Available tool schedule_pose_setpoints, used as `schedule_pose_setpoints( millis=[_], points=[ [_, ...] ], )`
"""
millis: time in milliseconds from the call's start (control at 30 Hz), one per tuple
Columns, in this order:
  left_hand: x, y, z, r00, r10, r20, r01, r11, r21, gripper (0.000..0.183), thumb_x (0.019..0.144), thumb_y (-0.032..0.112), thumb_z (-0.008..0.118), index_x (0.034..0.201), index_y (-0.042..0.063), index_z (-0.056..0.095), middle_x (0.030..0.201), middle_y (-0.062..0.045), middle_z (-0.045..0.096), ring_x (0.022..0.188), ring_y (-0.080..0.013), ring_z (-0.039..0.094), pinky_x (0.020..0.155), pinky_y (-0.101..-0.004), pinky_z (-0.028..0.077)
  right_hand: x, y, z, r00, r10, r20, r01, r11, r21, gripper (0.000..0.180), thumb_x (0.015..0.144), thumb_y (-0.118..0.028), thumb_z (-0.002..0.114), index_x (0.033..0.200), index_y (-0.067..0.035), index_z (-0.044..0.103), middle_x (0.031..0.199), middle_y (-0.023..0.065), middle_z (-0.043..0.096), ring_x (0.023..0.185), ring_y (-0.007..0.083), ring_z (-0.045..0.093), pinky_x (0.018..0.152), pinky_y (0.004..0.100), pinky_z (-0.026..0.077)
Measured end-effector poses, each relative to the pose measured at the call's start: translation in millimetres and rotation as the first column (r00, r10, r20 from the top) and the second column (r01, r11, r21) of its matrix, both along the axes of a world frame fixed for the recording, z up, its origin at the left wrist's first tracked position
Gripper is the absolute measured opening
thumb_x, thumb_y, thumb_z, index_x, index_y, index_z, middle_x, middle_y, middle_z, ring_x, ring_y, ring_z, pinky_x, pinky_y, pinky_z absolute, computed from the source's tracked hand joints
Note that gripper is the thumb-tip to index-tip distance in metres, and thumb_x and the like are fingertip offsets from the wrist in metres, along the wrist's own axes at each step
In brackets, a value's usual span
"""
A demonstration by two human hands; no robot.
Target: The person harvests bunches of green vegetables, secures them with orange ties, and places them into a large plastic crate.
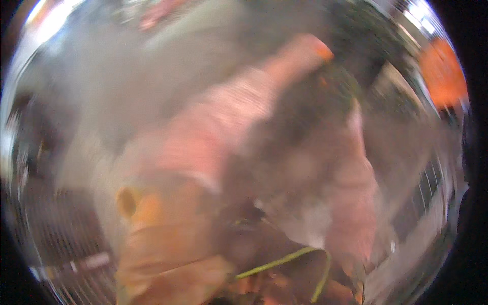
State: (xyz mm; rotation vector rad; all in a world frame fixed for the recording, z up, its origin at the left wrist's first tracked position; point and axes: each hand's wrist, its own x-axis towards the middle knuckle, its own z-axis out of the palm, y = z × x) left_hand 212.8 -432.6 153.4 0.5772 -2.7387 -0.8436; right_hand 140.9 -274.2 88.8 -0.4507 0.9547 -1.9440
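Strong motion blur softens the whole view. My left arm, in a tan-orange sleeve point(167, 240) and what looks like a pink glove or cuff, reaches up and across the middle. My left hand point(299, 57) is at its far end, with an orange patch point(324, 51) at the tip; whether that is held or part of the glove I cannot tell. On the right, my right hand point(356, 122) is a narrow pink shape over a dark mottled surface point(366, 34). Its fingers are not distinct. A yellow-green strap or cord point(274, 262) hangs near my body.
Greyish ground or floor point(114, 65) spreads across the upper left. A blurred pink shape point(162, 13) lies at the top edge. At the far right is a bright orange object point(442, 74). Ribbed or barred surfaces point(65, 225) show along the lower left rim.
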Motion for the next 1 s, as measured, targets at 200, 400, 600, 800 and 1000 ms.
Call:
schedule_pose_setpoints(
  millis=[200, 400, 600, 800, 1000],
  points=[
    [19.2, 38.9, -212.5, 0.764, 0.307, -0.568, -0.212, 0.950, 0.227, 0.024, 0.086, 0.019, 0.061, 0.099, -0.001, 0.059, 0.098, -0.019, 0.057, 0.096, -0.0373, 0.055, 0.082, -0.0455, 0.045, 25.0, 3.1, -49.9, 0.968, 0.031, -0.247, 0.074, 0.912, 0.403, 0.031, 0.087, -0.024, 0.067, 0.112, -0.004, 0.064, 0.104, 0.0034, 0.064, 0.086, 0.0157, 0.060, 0.075, 0.0298, 0.049],
    [168.2, 115.1, -270.8, 0.855, 0.383, -0.349, -0.384, 0.921, 0.069, 0.032, 0.084, 0.021, 0.064, 0.107, 0.001, 0.056, 0.117, -0.018, 0.051, 0.113, -0.0384, 0.045, 0.093, -0.0461, 0.040, -60.7, 53.4, -49.0, -0.097, 0.452, -0.887, 0.570, 0.756, 0.323, 0.039, 0.093, -0.023, 0.061, 0.121, 0.002, 0.053, 0.118, 0.0185, 0.059, 0.107, 0.0314, 0.058, 0.090, 0.0388, 0.046],
    [278.7, 161.8, -269.9, 0.875, 0.462, -0.144, -0.459, 0.887, 0.057, 0.032, 0.082, 0.022, 0.066, 0.105, 0.002, 0.060, 0.118, -0.016, 0.054, 0.113, -0.0360, 0.048, 0.094, -0.0453, 0.042, -38.1, 119.9, -108.6, -0.656, 0.400, -0.640, 0.442, 0.891, 0.104, 0.063, 0.091, -0.037, 0.061, 0.142, -0.009, 0.038, 0.148, 0.0147, 0.033, 0.138, 0.0343, 0.029, 0.108, 0.0526, 0.027],
    [431.6, 257.5, -325.1, 0.614, 0.660, 0.433, -0.780, 0.590, 0.206, 0.037, 0.092, 0.033, 0.053, 0.112, 0.003, 0.060, 0.113, -0.016, 0.058, 0.110, -0.0317, 0.053, 0.093, -0.0411, 0.043, -18.4, 114.9, -98.8, -0.597, 0.622, -0.507, 0.541, 0.778, 0.318, 0.058, 0.094, -0.049, 0.049, 0.139, -0.012, 0.043, 0.145, 0.0136, 0.038, 0.139, 0.0344, 0.025, 0.110, 0.0541, 0.022],
    [563.4, 385.4, -335.6, 0.449, 0.722, 0.527, -0.829, 0.116, 0.548, 0.036, 0.092, 0.033, 0.055, 0.115, 0.007, 0.061, 0.113, -0.008, 0.060, 0.103, -0.0197, 0.054, 0.085, -0.0372, 0.045, -11.6, 102.8, -90.9, -0.591, 0.664, -0.458, 0.595, 0.742, 0.308, 0.061, 0.093, -0.055, 0.046, 0.139, -0.015, 0.046, 0.144, 0.0126, 0.040, 0.137, 0.0339, 0.030, 0.108, 0.0550, 0.023]
  ],
)
